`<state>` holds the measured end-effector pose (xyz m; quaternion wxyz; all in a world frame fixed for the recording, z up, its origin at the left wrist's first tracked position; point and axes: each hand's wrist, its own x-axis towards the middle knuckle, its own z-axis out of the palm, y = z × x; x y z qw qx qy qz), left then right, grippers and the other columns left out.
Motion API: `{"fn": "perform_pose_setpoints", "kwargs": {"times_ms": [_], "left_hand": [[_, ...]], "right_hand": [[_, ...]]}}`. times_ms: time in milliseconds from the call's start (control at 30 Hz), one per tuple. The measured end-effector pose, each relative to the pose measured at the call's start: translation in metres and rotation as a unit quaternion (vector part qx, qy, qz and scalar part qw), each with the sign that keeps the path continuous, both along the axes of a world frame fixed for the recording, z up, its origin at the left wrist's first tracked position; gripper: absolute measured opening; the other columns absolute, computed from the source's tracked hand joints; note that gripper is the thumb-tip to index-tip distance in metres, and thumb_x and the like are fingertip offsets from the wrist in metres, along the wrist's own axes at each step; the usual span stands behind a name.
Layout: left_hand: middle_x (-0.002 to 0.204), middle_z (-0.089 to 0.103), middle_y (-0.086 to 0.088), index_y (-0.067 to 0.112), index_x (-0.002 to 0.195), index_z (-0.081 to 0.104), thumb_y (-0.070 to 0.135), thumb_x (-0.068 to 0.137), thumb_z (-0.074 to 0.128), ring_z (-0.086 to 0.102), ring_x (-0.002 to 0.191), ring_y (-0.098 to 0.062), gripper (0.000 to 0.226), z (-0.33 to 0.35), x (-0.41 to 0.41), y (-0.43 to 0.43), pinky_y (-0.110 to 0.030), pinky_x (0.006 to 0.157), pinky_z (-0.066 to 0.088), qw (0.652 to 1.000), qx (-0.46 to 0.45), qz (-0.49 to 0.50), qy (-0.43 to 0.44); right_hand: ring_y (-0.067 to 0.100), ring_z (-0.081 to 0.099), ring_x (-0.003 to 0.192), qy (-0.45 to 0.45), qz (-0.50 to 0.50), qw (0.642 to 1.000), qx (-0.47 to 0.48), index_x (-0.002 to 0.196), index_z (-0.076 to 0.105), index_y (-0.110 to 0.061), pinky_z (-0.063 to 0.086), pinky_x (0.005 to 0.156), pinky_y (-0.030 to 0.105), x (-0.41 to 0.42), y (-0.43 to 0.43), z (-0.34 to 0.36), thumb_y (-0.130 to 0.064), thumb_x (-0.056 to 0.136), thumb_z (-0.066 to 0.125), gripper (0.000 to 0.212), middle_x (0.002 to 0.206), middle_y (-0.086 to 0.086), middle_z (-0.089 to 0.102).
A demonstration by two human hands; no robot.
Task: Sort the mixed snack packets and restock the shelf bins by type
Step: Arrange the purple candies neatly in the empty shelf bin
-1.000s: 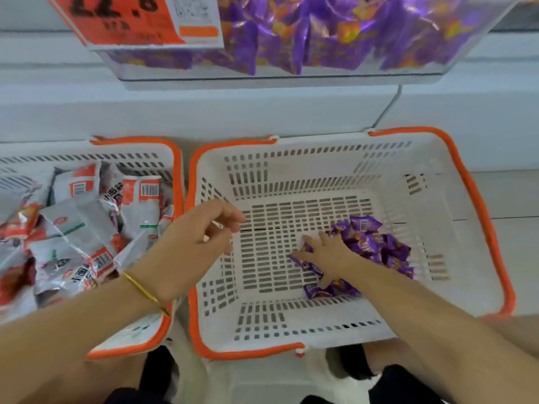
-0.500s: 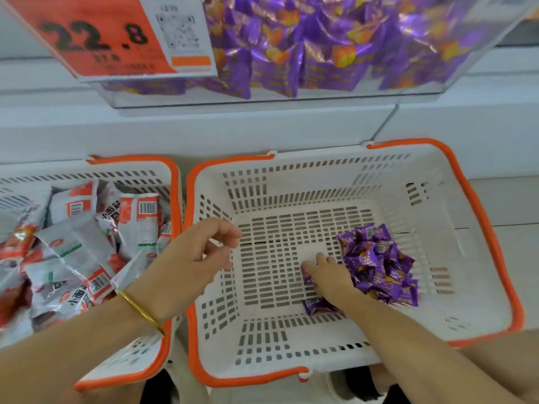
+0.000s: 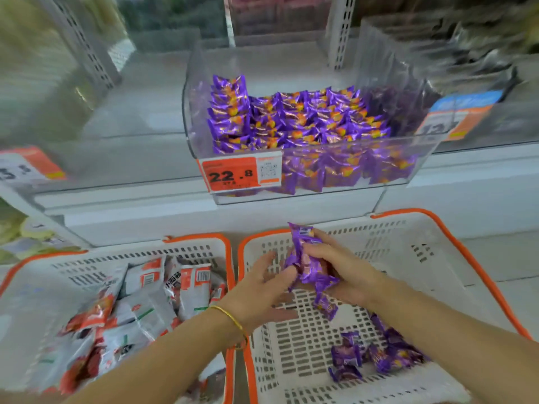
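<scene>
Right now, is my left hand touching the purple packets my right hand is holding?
Touching. The head view shows the left hand with its fingertips against the left edge of the purple packets gripped by the right hand, with no gap.

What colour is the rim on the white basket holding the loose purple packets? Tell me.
Orange, all along the basket's rim; the head view shows it best.

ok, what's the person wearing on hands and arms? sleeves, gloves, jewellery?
No gloves on the left hand or right hand. Both forearms are bare as far as the frame shows, with no sleeves in view. A thin gold-coloured bangle sits on the left wrist; the right wrist carries nothing visible.
</scene>
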<state>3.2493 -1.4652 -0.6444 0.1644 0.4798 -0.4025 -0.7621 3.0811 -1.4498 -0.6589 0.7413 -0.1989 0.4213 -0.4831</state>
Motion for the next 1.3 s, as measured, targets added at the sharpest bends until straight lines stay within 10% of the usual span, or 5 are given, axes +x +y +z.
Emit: {"fn": "perform_pose_setpoints", "kwargs": {"times_ms": [200, 467, 1300], "left_hand": [[0.096, 0.071, -0.013, 0.012, 0.116, 0.058, 0.000, 0.091, 0.051, 0.070, 0.080, -0.023, 0.028, 0.031, 0.002, 0.003, -0.031, 0.067, 0.059, 0.991, -0.021, 0.039, 0.125], [0.086, 0.057, -0.013, 0.014, 0.100, 0.056, -0.009, 0.084, 0.059, 0.064, 0.056, -0.015, 0.028, 0.050, 0.011, -0.010, -0.027, 0.050, 0.056, 0.984, -0.160, 0.065, 0.030], [0.095, 0.070, -0.011, 0.011, 0.096, 0.064, -0.003, 0.078, 0.069, 0.067, 0.080, -0.010, 0.024, 0.047, 0.004, -0.029, -0.020, 0.073, 0.055, 0.955, -0.292, 0.027, -0.039]], "right_hand": [[0.023, 0.069, 0.074, 0.066, -0.005, 0.996, -0.052, 0.118, 0.062, -0.015, 0.058, 0.066, 0.032, 0.011, 0.018, 0.037, -0.007, 0.070, 0.068, 0.050, 0.099, 0.017, 0.070], [0.025, 0.068, 0.069, 0.057, -0.013, 0.998, -0.040, 0.096, 0.067, -0.005, 0.052, 0.050, 0.025, -0.001, 0.021, 0.056, -0.005, 0.071, 0.053, 0.028, 0.087, 0.017, 0.069], [0.022, 0.061, 0.057, 0.176, -0.034, 0.981, -0.080, 0.094, 0.065, -0.004, 0.048, 0.047, 0.026, -0.010, 0.013, 0.077, -0.003, 0.061, 0.073, 0.034, 0.077, 0.019, 0.065]]}}
